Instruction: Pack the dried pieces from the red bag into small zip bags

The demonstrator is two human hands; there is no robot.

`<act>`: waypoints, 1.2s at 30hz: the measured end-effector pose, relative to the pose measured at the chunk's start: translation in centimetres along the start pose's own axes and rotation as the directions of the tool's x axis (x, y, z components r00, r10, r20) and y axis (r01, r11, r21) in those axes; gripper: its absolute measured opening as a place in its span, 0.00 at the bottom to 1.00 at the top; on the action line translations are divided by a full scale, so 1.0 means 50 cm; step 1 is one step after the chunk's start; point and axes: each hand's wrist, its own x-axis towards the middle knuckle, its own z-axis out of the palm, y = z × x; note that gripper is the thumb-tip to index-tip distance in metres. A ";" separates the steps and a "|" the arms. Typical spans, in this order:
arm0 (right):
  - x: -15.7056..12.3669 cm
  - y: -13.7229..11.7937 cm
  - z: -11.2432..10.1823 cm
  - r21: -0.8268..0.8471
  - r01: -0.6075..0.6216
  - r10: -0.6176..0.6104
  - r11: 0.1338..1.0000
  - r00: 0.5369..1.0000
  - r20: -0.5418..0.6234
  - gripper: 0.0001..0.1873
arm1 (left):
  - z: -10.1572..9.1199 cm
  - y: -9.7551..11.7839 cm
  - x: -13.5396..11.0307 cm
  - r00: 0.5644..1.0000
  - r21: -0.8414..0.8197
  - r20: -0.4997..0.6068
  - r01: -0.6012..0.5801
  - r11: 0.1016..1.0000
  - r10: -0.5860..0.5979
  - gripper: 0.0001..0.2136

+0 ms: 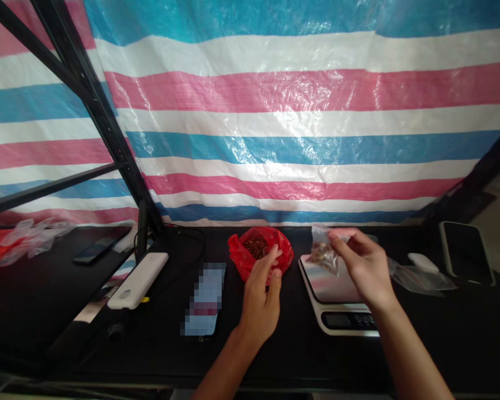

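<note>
My left hand [263, 293] rests at the near edge of a red plastic bag [245, 256] that lies open on the black table and holds small brown bits [256, 246]. Its fingers are pinched together at the bag's rim; what they grip is too small to name. My right hand [364, 265] pinches the top of a small clear plastic bag [324, 251] with brown contents, held just above the shiny pan of a white kitchen scale [332, 286]. The scale's display faces me.
A white power bank [138, 280] and a blurred phone-sized item [206, 300] lie left of the red bag. A dark phone [95, 250] and crumpled plastic [29, 236] sit far left. Clear bags [420, 276], a small white object [423, 261] and a black phone [466, 253] lie right. A black shelf post [108, 128] rises at left.
</note>
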 end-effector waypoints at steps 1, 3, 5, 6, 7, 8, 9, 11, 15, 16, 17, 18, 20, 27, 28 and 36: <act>0.022 0.006 -0.002 -0.055 0.014 -0.020 0.998 0.994 -0.110 0.19 | -0.001 -0.005 -0.001 1.000 0.020 -0.024 -0.003 1.000 0.003 0.17; 0.061 0.025 0.002 -0.247 0.034 -0.079 0.969 0.982 -0.174 0.19 | -0.004 -0.013 -0.001 0.998 0.058 -0.055 -0.032 0.998 0.035 0.16; 0.088 0.047 0.016 -0.496 0.053 -0.092 0.867 0.994 -0.055 0.18 | -0.009 -0.016 0.002 0.995 0.094 -0.063 -0.075 0.993 0.081 0.15; 0.096 0.059 0.025 -0.585 0.079 -0.069 0.807 0.997 0.039 0.17 | -0.011 -0.016 0.004 0.993 0.109 -0.059 -0.093 0.990 0.100 0.14; 0.101 0.069 0.032 -0.640 0.108 -0.034 0.761 0.991 0.127 0.17 | -0.013 -0.016 0.006 0.992 0.122 -0.052 -0.106 0.987 0.113 0.14; 0.105 0.078 0.037 -0.669 0.134 0.003 0.731 0.980 0.199 0.16 | -0.015 -0.015 0.008 0.992 0.133 -0.044 -0.114 0.985 0.121 0.14; 0.107 0.085 0.039 -0.683 0.148 0.035 0.716 0.969 0.246 0.15 | -0.016 -0.014 0.009 0.992 0.141 -0.035 -0.119 0.983 0.125 0.14; 0.116 0.098 0.035 -0.723 0.131 0.087 0.679 0.963 0.255 0.15 | -0.018 -0.012 0.011 0.991 0.148 -0.020 -0.126 0.981 0.130 0.13; 0.149 0.125 0.006 -0.833 0.028 0.199 0.552 0.966 0.164 0.15 | -0.017 -0.007 0.009 0.991 0.153 0.012 -0.137 0.979 0.136 0.12; 0.157 0.132 0.000 -0.847 0.012 0.232 0.531 0.960 0.159 0.13 | -0.016 -0.005 0.007 0.989 0.160 0.027 -0.145 0.976 0.143 0.11; 0.163 0.137 -0.005 -0.857 0.001 0.260 0.516 0.953 0.158 0.12 | -0.015 -0.003 0.006 0.987 0.170 0.046 -0.159 0.973 0.153 0.11; 0.167 0.140 -0.010 -0.863 -0.009 0.283 0.505 0.946 0.156 0.10 | -0.014 -0.001 0.005 0.983 0.181 0.071 -0.180 0.967 0.169 0.11; 0.167 0.135 -0.020 -0.871 -0.032 0.302 0.490 0.943 0.136 0.08 | -0.010 0.005 0.003 0.967 0.198 0.135 -0.241 0.950 0.217 0.11; 0.054 0.021 -0.022 -0.728 -0.060 0.074 0.683 0.997 -0.013 0.19 | 0.000 0.021 -0.004 0.955 0.211 0.138 -0.288 0.934 0.263 0.14; 0.028 0.001 -0.010 -0.622 -0.021 0.053 0.783 0.998 0.033 0.18 | 0.002 0.021 -0.006 0.965 0.211 0.114 -0.255 0.944 0.235 0.22; -0.077 -0.081 0.072 -0.206 -0.009 0.095 0.978 0.905 0.414 0.13 | 0.018 0.004 -0.009 0.994 0.031 0.049 -0.099 0.995 0.097 0.28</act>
